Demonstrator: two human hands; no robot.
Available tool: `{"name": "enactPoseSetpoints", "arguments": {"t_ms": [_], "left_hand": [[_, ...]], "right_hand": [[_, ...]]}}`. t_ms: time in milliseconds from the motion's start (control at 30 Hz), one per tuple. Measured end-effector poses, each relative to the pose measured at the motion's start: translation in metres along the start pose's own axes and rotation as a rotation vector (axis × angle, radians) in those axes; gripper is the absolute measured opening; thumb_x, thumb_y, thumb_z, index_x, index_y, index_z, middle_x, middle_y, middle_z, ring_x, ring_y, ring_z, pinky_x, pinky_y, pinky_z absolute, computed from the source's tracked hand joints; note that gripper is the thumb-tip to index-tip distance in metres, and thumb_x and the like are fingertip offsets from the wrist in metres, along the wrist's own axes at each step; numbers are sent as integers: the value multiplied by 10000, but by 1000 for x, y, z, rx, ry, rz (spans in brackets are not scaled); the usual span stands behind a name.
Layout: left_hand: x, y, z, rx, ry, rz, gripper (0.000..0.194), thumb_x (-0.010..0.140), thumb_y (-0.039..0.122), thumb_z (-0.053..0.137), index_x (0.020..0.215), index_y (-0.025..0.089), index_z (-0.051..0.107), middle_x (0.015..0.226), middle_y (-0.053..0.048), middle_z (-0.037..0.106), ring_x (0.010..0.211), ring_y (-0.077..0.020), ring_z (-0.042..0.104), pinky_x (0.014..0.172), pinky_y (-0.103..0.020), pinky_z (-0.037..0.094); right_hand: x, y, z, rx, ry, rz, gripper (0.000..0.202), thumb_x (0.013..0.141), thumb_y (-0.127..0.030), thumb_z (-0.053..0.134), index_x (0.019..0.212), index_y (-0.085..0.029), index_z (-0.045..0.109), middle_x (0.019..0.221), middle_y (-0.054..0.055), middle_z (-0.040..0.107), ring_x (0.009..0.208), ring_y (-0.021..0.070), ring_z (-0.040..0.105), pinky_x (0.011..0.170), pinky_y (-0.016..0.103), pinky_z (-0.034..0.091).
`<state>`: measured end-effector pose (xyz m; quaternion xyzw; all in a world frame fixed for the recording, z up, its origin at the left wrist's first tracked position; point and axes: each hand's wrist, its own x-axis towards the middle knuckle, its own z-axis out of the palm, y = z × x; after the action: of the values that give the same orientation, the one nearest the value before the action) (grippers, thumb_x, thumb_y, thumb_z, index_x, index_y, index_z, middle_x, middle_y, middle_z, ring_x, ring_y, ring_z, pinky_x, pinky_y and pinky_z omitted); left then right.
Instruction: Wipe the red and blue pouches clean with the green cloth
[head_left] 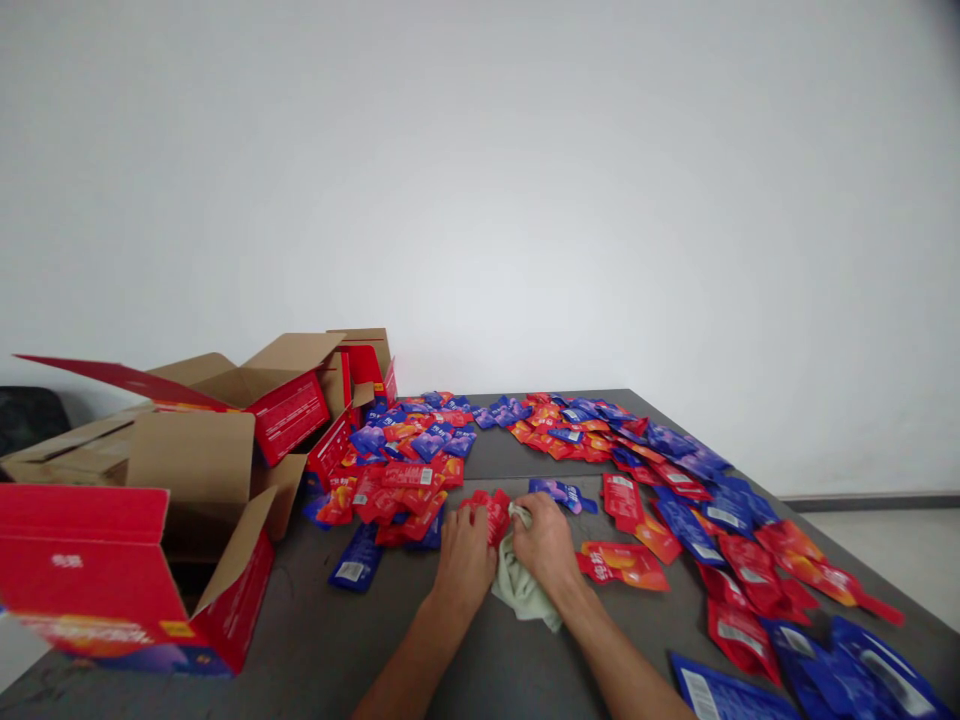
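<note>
My left hand [466,548] is closed on a red pouch [493,508] at the middle of the grey table [517,665]. Part of the pouch shows beyond and between my two hands. Beside it, my right hand [546,535] grips a pale green cloth [521,590], which hangs bunched below the fingers onto the table. Just past my right hand lies a blue pouch [564,495]. To its right rests a red and orange pouch [624,566]. A pile of red pouches [405,500] lies left of my left hand, with a blue pouch [357,560] at its near edge.
Open red cardboard boxes [82,550] stand along the left side, their flaps sticking out; another box [289,415] is behind. Many red and blue pouches [697,480] spread along the right side. More pouches [442,440] lie at the back left. A white wall [525,200] rises behind the table.
</note>
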<state>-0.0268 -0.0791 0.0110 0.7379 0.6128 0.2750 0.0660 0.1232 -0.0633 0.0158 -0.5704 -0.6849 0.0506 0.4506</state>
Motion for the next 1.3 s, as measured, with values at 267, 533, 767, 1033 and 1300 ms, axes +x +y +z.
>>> {"name": "enactPoseSetpoints", "arguments": {"t_ms": [267,533,767,1033,1300], "left_hand": [[15,-28,-2,-944,43,-284,383,651,123,623,1023,155,707,945,-81,731,842,-242,647,794,-348,485],[9,-12,-24,-1682,-116,-235,638,585,43,666,1210,175,677,1001,-82,747,854,-200,677,739,-277,504],[4,-6,-30,-1599,-189,-232,631,591,45,703,1210,169,696,1111,-115,738,951,-248,684,841,-339,518],[2,-6,-26,-1480,-175,-221,647,604,53,668,1238,179,679,1180,-122,713,994,-260,673,845,-344,521],[6,-11,-23,-1612,-101,-203,651,572,35,614,1206,172,658,1179,-105,715,1047,-251,670,914,-349,514]], "right_hand": [[1,-19,-4,194,-44,-73,182,825,-123,576,914,-206,711,951,80,694,927,235,650,872,369,524],[-17,-50,5,398,-120,-285,280,871,-114,569,1080,-237,709,1091,74,681,1044,206,618,934,342,519],[-2,-33,-2,267,59,-111,208,911,-228,571,1051,-208,725,1083,100,687,1043,230,619,964,382,499],[7,-19,-8,179,181,-33,257,935,-313,546,1073,-192,725,1117,125,683,1062,255,609,980,436,490],[-14,-48,7,337,-154,-272,258,906,-184,557,1093,-253,721,1111,69,692,1072,217,613,964,378,511]]}}
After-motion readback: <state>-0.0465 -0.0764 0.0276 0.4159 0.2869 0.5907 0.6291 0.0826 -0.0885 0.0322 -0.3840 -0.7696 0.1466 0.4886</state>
